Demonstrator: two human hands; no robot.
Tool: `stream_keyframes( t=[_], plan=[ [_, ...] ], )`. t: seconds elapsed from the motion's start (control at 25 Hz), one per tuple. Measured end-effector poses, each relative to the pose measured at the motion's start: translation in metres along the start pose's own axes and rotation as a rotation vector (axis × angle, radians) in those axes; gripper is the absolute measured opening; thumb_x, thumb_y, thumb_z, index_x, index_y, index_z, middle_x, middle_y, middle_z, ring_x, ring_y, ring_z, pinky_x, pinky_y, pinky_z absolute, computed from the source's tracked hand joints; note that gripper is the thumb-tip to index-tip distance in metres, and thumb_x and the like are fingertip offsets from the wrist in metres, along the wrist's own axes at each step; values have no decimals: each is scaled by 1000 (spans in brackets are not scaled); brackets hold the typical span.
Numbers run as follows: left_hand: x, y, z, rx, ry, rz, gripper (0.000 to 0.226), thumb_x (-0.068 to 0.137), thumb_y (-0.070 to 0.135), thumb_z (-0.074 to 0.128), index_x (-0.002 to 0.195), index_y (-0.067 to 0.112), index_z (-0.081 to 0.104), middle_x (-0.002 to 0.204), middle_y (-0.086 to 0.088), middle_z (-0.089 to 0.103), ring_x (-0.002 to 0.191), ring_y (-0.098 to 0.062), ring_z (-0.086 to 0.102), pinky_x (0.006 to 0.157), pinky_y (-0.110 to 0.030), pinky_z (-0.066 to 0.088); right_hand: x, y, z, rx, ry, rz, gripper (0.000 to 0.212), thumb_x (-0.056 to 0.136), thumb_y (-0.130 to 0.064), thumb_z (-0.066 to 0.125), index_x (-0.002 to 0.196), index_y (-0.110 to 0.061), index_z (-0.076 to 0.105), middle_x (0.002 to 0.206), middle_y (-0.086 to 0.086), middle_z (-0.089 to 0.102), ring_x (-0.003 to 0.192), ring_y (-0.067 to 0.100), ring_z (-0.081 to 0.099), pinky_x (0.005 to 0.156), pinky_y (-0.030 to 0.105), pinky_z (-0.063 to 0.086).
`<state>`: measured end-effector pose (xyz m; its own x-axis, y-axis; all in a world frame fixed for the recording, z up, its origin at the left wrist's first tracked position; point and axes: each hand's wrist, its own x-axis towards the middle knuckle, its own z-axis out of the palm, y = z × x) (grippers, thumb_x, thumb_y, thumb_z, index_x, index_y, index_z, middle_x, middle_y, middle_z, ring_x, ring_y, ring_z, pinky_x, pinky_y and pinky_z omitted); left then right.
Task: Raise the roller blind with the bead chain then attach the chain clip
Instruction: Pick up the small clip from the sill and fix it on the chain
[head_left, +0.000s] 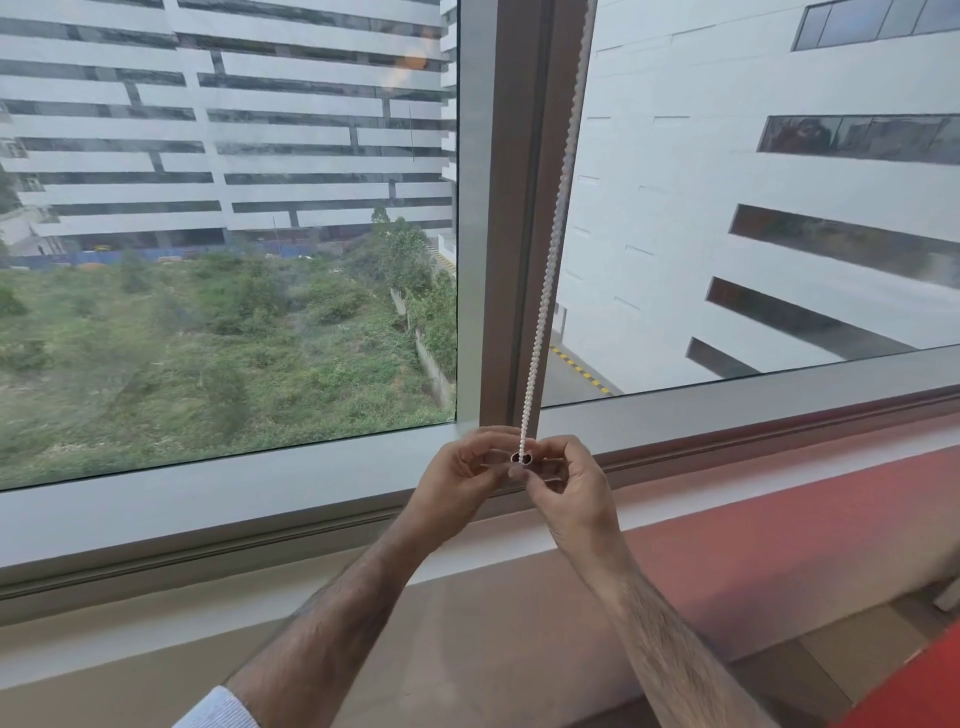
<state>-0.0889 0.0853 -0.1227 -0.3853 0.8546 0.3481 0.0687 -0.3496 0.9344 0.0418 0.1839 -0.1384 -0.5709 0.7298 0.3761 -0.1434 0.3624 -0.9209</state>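
Note:
A white bead chain (551, 249) hangs as a doubled strand down the brown window mullion (511, 208), from the top edge to my hands. Its lower end meets a small chain clip (522, 458) that looks clear with a dark opening. My left hand (457, 486) and my right hand (569, 486) pinch the clip from either side, fingertips touching at the chain's bottom, just in front of the lower window frame. The roller blind itself is out of view above.
Large glass panes sit on both sides of the mullion, with buildings and greenery outside. A grey window frame (208, 499) and a pale sill (156, 639) run below my hands. A red surface (779, 519) lies to the right.

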Motion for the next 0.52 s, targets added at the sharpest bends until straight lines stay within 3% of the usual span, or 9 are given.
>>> stream_keyframes(
  t=[0.16, 0.28, 0.4, 0.52],
  plan=[
    [2, -2, 3, 72, -15, -2, 26, 91, -15, 62, 111, -3, 73, 124, -20, 71, 107, -19, 73, 96, -33, 58, -6, 3, 4, 192, 59, 71, 25, 84, -6, 82, 95, -19, 64, 87, 6, 79, 83, 16, 72, 80, 27, 58],
    [3, -4, 3, 151, -18, -18, 20, 91, -14, 62, 109, -9, 70, 122, -21, 72, 108, -24, 72, 99, -37, 57, -7, 4, 6, 330, 83, 91, 26, 83, 10, 76, 91, -10, 62, 80, 0, 77, 76, 12, 71, 79, 24, 58],
    [6, -1, 1, 217, -23, -1, 14, 89, -13, 65, 100, -7, 71, 118, -19, 75, 114, -29, 71, 100, -39, 56, -8, 5, 7, 415, 83, 96, 21, 86, 19, 68, 95, 1, 63, 82, -1, 79, 75, 7, 74, 77, 18, 59],
    [5, 3, 0, 239, 8, 1, 23, 85, -16, 66, 89, 6, 74, 106, -14, 79, 103, -27, 75, 91, -30, 59, -8, 11, 4, 367, 109, 97, 17, 91, 17, 62, 98, 2, 68, 88, 1, 80, 78, 11, 73, 71, 22, 60]
  ],
)
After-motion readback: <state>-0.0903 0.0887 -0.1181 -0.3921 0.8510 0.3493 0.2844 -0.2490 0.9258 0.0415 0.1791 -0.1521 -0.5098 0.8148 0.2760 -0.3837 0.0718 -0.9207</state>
